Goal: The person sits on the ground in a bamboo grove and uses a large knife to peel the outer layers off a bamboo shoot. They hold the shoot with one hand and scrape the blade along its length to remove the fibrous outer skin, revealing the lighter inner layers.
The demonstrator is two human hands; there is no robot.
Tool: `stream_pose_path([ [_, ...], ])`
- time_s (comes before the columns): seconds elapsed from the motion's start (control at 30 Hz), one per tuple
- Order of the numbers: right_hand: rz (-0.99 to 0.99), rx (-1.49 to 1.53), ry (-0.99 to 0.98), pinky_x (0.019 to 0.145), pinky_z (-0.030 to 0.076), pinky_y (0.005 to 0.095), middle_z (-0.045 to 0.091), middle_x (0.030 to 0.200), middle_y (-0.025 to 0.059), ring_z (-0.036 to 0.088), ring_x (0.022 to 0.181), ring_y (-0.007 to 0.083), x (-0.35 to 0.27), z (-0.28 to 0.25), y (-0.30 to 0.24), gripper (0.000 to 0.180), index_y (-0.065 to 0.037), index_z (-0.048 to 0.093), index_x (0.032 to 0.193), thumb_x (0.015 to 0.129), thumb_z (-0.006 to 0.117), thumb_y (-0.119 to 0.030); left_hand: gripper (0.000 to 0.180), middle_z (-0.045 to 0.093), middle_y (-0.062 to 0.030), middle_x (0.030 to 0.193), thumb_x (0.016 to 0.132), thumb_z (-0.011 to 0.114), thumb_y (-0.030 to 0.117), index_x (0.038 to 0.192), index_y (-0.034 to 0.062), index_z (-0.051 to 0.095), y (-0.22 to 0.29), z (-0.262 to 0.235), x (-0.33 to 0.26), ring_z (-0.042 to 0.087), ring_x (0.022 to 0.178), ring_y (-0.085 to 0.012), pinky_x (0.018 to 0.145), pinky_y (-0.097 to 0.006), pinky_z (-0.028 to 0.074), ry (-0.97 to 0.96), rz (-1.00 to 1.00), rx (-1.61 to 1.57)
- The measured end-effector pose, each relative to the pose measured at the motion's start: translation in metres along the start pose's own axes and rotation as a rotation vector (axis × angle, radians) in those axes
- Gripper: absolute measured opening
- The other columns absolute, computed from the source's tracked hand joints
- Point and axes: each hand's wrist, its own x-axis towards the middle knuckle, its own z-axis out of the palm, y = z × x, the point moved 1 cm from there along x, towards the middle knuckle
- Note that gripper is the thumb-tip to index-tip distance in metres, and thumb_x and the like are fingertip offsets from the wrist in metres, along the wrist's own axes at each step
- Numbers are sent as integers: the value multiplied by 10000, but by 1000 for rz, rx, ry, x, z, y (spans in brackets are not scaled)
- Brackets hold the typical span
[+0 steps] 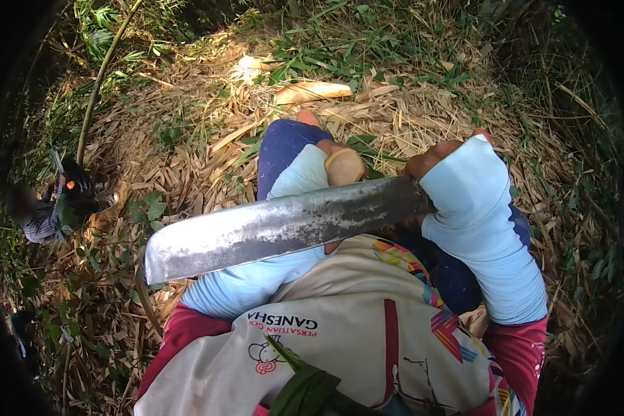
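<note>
A large machete with a wide, worn grey blade (277, 225) lies crosswise in front of my chest, its tip pointing left. My right hand (430, 165), in a light blue sleeve that reaches over the knuckles, grips the handle at the blade's right end. My left hand (341, 166), in the same kind of sleeve, sits just behind the blade's upper edge, above my knee in blue trousers (284, 142). One bare finger or thumb shows there. The blade hides the other fingers, so I cannot tell its grip.
Dry bamboo leaves and husks (312, 91) cover the sloping ground. A thin green stalk (102, 69) rises at upper left. Another person (45, 211) crouches among the plants at far left. A green leaf (305, 392) lies against my shirt at the bottom.
</note>
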Motion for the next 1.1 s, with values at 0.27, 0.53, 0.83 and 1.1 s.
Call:
stream_pose_path([
  [0.27,61,-109,-113,706,460,425,614,762,19,639,727,265,6,9,-1,489,-154,681,931,475,844,-224,670,604,-50,1002,658,947,174,1159,14,532,15,12,-3,608,910,-154,810,-308,495,-206,429,1094],
  [0.53,48,-76,2,664,453,418,576,714,-2,634,689,250,1,17,3,422,-168,685,883,477,797,-181,653,620,-45,974,640,951,169,1139,22,556,8,13,3,595,866,-151,764,-311,481,-205,275,932],
  [0.83,-10,-69,-3,584,456,366,566,733,-26,627,671,176,-7,19,5,164,-180,672,919,782,673,-269,468,623,-28,885,663,952,271,972,54,674,13,25,3,583,773,-172,676,-320,438,-271,692,1461],
  [1.1,0,11,82,635,438,412,547,716,1,604,671,231,-14,23,8,352,-153,667,834,525,802,-254,439,651,-79,1090,815,847,166,1146,55,580,-21,30,-15,655,985,-173,782,-299,521,-64,54,939],
])
